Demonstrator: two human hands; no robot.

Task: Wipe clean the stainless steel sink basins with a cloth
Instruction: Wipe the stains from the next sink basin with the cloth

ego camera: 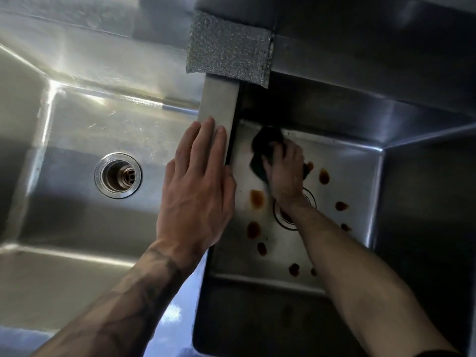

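Two stainless steel basins lie side by side. The right basin (342,163) has several brown stains (257,199) on its floor around its drain (283,217), which my forearm partly hides. My right hand (286,173) presses a dark cloth (266,148) against the floor near the basin's far left corner, fingers curled over it. The left basin (77,130) looks free of stains, with an open drain (118,175). My left hand (198,186) rests flat, fingers straight, on the divider (219,101) between the basins.
A grey scouring pad (228,48) lies over the back ledge above the divider. Steep steel walls enclose each basin. The front rim runs along the bottom left.
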